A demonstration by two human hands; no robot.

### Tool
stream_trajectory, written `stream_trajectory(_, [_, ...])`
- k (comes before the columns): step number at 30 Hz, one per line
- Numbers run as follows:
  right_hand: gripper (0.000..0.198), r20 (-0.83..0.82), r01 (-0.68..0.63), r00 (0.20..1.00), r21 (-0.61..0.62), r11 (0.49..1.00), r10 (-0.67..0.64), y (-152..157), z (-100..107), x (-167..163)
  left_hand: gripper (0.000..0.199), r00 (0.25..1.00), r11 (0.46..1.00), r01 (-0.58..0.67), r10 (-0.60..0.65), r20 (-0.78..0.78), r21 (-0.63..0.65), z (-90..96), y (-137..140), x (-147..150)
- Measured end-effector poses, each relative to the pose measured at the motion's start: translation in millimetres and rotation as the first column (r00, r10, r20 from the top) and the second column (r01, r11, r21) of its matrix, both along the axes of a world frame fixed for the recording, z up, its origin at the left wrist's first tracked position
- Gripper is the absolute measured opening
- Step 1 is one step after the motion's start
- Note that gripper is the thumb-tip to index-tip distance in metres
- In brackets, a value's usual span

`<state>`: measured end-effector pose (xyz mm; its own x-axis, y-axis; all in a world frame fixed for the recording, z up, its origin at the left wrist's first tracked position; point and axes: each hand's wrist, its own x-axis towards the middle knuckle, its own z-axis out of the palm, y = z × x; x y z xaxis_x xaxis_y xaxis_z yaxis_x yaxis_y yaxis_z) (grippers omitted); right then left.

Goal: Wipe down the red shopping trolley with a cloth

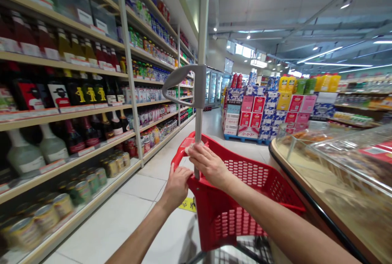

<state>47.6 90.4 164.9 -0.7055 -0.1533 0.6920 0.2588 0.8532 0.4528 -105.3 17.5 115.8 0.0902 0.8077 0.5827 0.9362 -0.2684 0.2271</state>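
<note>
A red plastic shopping cart (214,202) with perforated basket walls stands in front of me. My left hand (177,184) is closed around the near left part of its red handle (180,153). Beside the upright metal pole (198,127), my right hand (210,164) presses down on the handle, fingers together. A crumpled whitish wipe (190,148) shows under those fingertips, mostly hidden by them. Higher on the pole sits a grey loop grip (183,86), which neither hand touches.
Shelves of bottles and cans (70,112) line the left side. At the right, close to the cart, is a display counter (288,162) with clear covers and a dark edge rail. Stacked drink cartons (254,112) stand ahead on a blue pallet (245,138). Pale floor tiles (134,198) run between.
</note>
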Motion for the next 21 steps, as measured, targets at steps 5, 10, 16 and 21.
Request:
stream_trajectory(5, [0.029, 0.085, -0.02, 0.996, -0.052, 0.998, 0.024, -8, -41, 11, 0.033, 1.0, 1.0, 0.0, 0.001, -0.026, 0.013, -7.0, 1, -3])
stream_trajectory(10, [0.029, -0.107, 0.007, 0.994, -0.171, 0.985, -0.026, -15, -59, 5, 0.045, 1.0, 0.998, -0.03, 0.029, 0.009, 0.059, -13.3, 5, -5])
stream_trajectory(16, [0.028, 0.003, 0.01, 1.0, -0.284, 0.959, -0.009, -47, -173, 16, 0.039, 1.0, 1.0, -0.027, 0.027, 0.004, -0.016, -1.5, -3, 0])
stream_trajectory(21, [0.028, -0.2, 0.003, 0.977, -0.35, 0.937, -0.078, -51, -136, 15, 0.034, 1.0, 1.0, -0.021, 0.021, 0.017, 0.005, -3.5, -2, 2])
